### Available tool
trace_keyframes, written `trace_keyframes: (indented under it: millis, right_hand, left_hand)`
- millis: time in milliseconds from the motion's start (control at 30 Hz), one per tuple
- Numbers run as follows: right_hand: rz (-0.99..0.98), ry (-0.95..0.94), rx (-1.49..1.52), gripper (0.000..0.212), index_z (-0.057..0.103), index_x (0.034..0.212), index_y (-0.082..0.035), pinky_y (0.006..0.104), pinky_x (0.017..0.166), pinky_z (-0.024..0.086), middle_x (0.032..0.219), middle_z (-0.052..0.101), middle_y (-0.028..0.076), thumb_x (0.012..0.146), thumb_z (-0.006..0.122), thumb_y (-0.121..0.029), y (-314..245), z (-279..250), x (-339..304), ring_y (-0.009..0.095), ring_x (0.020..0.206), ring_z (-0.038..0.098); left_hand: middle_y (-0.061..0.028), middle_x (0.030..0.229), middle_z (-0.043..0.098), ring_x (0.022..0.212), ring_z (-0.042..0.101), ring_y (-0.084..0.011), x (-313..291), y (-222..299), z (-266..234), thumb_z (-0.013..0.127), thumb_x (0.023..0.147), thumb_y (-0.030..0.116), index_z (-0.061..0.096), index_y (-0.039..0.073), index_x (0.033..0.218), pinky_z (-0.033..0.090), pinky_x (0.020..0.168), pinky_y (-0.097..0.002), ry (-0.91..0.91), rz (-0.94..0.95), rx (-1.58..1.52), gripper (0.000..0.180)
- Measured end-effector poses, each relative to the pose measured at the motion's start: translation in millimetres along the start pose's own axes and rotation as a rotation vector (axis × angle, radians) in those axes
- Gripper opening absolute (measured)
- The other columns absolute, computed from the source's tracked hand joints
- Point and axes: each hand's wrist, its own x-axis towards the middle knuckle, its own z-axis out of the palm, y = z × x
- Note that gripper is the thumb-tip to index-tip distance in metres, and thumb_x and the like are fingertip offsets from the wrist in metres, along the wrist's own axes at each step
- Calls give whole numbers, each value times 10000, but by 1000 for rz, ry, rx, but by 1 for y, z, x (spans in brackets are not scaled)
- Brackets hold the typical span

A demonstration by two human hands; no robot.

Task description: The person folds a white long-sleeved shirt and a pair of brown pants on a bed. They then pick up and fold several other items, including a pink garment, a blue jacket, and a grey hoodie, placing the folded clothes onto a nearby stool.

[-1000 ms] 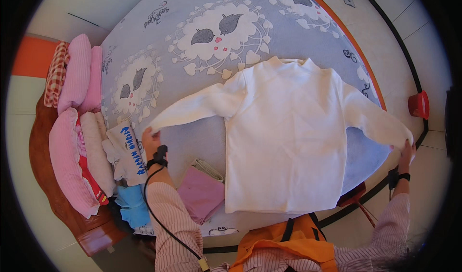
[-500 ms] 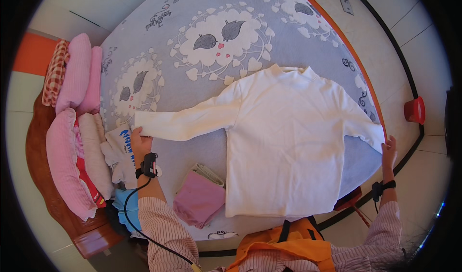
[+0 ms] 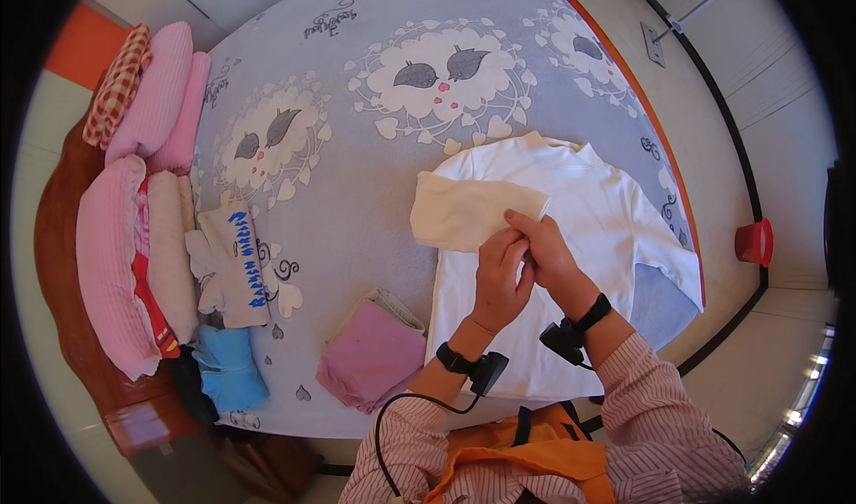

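A white long-sleeved mock-neck top (image 3: 571,183) lies flat on the patterned bedspread, its collar pointing away from me. The sleeve on the left (image 3: 473,210) is folded inward over the chest. My left hand (image 3: 504,277) and my right hand (image 3: 555,253) meet at the cuff end of that sleeve. The right thumb lies over the fabric, and its fingers pinch the cuff. My left fingers are curled on the sleeve's lower edge, their tips partly hidden against the right hand. The other sleeve stays spread toward the right bed edge.
A folded pink and green garment (image 3: 373,352) lies left of the top. Further left are a folded grey garment with blue print (image 3: 234,259), a blue cloth bundle (image 3: 230,366) and pink pillows (image 3: 111,272) by the wooden headboard (image 3: 67,263). A red bin (image 3: 753,241) stands right.
The left sleeve, stretched out to the left before, now lies folded across the chest. My left hand moved right with it; my right hand left the other cuff and joined it.
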Motion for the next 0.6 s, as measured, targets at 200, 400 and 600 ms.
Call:
trace_keyframes:
  millis: [200, 400, 600]
  right_hand:
    - [-212, 76, -33, 334, 588, 1196, 77, 327, 825, 554, 1090, 670, 124, 903, 616, -82, 13, -2, 16, 199, 958, 665]
    - [-361, 30, -103, 281, 626, 1156, 47, 312, 823, 544, 1050, 690, 93, 911, 627, -91, -15, 18, 31, 175, 921, 667]
    - [-426, 24, -18, 237, 626, 1097, 33, 297, 765, 552, 1005, 693, 102, 905, 643, -105, -43, 26, 42, 179, 888, 678]
  left_hand:
    - [-179, 1238, 599, 1166, 537, -367, -147, -33, -42, 659, 802, 43, 554, 10, 1214, 396, 1010, -446, 70, -415, 231, 426]
    - [-237, 1215, 554, 1123, 511, -423, -276, -33, -88, 682, 813, 123, 496, -27, 1257, 391, 980, -495, -29, -712, 487, 504]
    - [-235, 1176, 553, 1118, 510, -421, -281, -29, -80, 702, 809, 146, 490, -32, 1260, 393, 977, -487, 18, -857, 491, 529]
